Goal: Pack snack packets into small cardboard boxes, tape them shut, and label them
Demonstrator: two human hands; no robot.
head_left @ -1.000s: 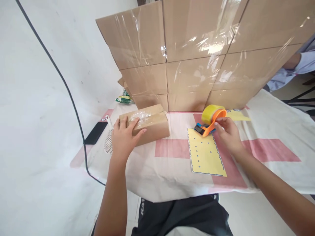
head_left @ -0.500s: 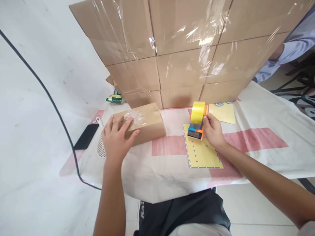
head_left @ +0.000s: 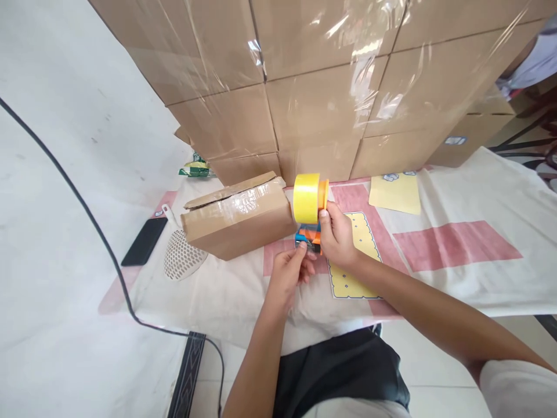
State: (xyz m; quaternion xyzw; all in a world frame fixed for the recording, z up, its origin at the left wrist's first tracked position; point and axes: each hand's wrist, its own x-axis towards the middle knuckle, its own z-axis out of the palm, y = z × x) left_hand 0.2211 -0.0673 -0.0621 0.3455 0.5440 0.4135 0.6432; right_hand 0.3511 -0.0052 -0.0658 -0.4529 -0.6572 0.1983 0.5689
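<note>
- Since the earlier frame, left hand (head_left: 289, 273) is leaving the cardboard box (head_left: 239, 215), now pinching at the tape dispenser (head_left: 310, 217) mouth.
- Right hand (head_left: 337, 235) is gripping the dispenser's handle above the table's (head_left: 456, 278) near edge; light, rigid, blade sharp.
- Box is lying beyond, flap loose.

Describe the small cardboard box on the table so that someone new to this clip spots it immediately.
Start at the wall of stacked cartons wrapped in clear film. Just in front, on the cloth-covered table, lies the small brown box, left of the tape dispenser. It alone stands apart, its top flaps roughly taped.
</note>
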